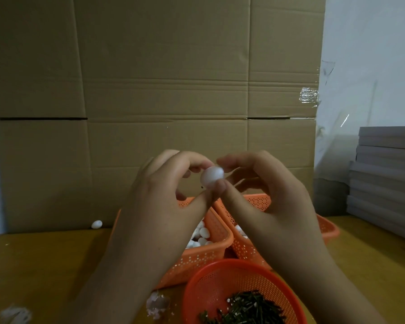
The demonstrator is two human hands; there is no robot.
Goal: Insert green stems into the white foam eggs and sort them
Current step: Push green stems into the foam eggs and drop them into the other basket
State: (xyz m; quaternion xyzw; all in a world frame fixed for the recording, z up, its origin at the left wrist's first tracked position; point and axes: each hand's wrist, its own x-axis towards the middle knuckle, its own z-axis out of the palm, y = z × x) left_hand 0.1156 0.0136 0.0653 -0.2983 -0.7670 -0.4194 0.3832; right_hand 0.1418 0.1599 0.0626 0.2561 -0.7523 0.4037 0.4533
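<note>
A white foam egg (pixel 211 176) is held up in front of me, above the baskets. My left hand (pixel 166 183) pinches it between thumb and fingertips. My right hand (pixel 264 183) pinches its right end with thumb and forefinger. No stem shows at the egg. A round orange basket (pixel 204 281) at the bottom holds several dark green stems (pixel 248 307). Behind it, the left rectangular orange basket (pixel 208 253) holds several white foam eggs (pixel 202 232). The right rectangular orange basket (pixel 323 228) shows a few eggs (pixel 240 230), mostly hidden by my right hand.
One loose foam egg (pixel 96 224) lies on the wooden table (pixel 45 260) by the cardboard wall (pixel 164 90). Crumpled white scraps (pixel 156 305) lie near the front edge. A stack of grey boards (pixel 386 178) stands at the right.
</note>
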